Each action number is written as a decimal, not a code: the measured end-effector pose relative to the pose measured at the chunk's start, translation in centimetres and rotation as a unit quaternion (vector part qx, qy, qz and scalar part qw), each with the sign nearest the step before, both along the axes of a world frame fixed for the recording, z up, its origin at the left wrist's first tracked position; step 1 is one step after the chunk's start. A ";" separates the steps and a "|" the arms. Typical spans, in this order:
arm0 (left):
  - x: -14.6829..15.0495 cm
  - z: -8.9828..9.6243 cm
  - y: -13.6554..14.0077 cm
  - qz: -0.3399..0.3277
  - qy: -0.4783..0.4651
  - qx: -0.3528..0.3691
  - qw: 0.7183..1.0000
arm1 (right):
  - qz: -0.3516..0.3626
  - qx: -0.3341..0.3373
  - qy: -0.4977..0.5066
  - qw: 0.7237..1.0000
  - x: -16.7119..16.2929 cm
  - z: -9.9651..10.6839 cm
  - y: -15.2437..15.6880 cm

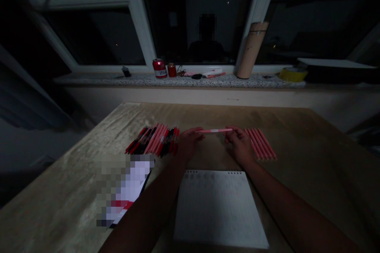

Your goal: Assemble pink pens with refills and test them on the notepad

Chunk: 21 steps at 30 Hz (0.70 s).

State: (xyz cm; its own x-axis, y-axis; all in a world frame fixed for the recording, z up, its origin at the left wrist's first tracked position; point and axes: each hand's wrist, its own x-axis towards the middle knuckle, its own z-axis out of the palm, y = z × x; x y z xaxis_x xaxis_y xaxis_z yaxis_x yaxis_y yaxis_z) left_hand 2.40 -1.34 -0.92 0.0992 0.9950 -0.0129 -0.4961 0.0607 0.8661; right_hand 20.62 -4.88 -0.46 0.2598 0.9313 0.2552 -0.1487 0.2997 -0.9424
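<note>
A slim pink pen (214, 131) with a white label is held level between my two hands above the table. My left hand (190, 142) pinches its left end, and my right hand (241, 145) grips the right end. Beside my left hand lies a mixed group of red, black and pink pens (156, 138), side by side and slanted. Just right of my right hand, several pink pens (261, 145) form a neat parallel row, partly hidden by that hand. Nearer to me, between my forearms, a spiral notebook (218, 209) lies flat.
A phone (135, 185) with a lit screen, partly pixelated, lies left of my left forearm on the brown table (74, 189). Along the windowsill stand a red can (159, 68), a small red jar (171, 70), a tall flask (252, 51) and a yellow tape roll (293, 74).
</note>
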 end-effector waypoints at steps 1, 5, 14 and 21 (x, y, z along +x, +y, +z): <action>0.0 -0.1 0.0 -0.004 0.021 0.003 1.000 | 0.021 0.003 0.004 1.000 -0.1 0.0 0.0; 0.0 -0.3 -0.1 -0.037 0.103 0.032 0.993 | 0.102 -0.007 0.002 0.995 -0.5 0.3 -0.4; 0.0 1.1 -0.8 -0.085 0.193 0.084 0.974 | 0.097 -0.027 -0.102 0.990 -0.5 2.4 -1.1; 0.9 2.1 -0.8 -0.142 0.339 0.088 0.926 | 0.198 -0.033 -0.016 0.979 0.6 3.7 -2.9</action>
State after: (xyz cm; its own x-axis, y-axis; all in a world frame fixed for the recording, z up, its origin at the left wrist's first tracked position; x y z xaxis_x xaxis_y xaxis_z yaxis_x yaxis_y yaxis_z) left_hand 3.33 -2.18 1.15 0.3857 0.9226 -0.0089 0.1791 -0.0654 0.9817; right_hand 21.24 -7.78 3.26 -0.1330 0.9720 0.1936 -0.2106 0.1632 -0.9639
